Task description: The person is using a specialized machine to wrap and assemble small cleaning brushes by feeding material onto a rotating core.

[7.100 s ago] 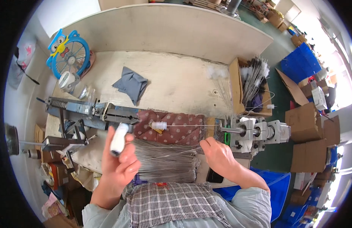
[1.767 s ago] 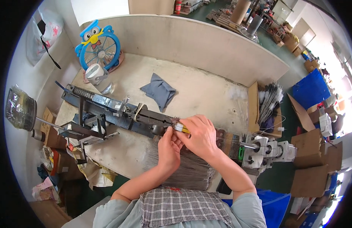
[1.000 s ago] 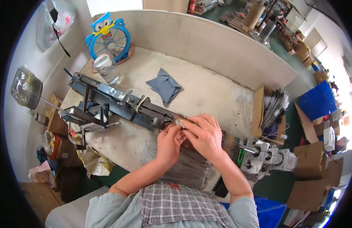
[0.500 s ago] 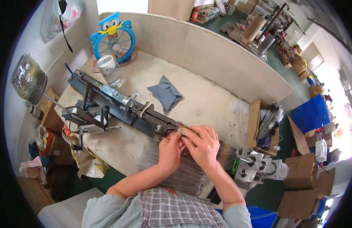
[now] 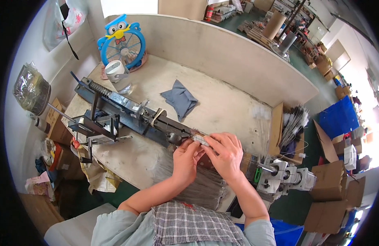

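My left hand point(image 5: 185, 162) and my right hand point(image 5: 226, 155) meet at the right end of a long dark metal bench fixture point(image 5: 134, 116). Between their fingertips is a small whitish piece point(image 5: 200, 140), too small for its kind to show. Both hands have their fingers closed in a pinch at it. A round black knob point(image 5: 173, 138) on the fixture lies just left of my left fingertips. Below my wrists a thick bundle of thin grey wire-like strands point(image 5: 197, 184) spreads over the near edge of the table; my forearms hide part of it.
A grey cloth point(image 5: 179, 100) lies behind the fixture. A blue cartoon-shaped fan point(image 5: 123, 43) and a white cup-like container point(image 5: 115, 70) stand at the back left. To the right are a carton of strands point(image 5: 294, 127) and a silver clamp-like machine point(image 5: 285, 177). A crank mechanism point(image 5: 95, 127) juts out front left.
My right hand has shifted slightly right and up, and its fingers are a little farther from the left ones. More of the whitish piece shows between them. The whole view has moved slightly.
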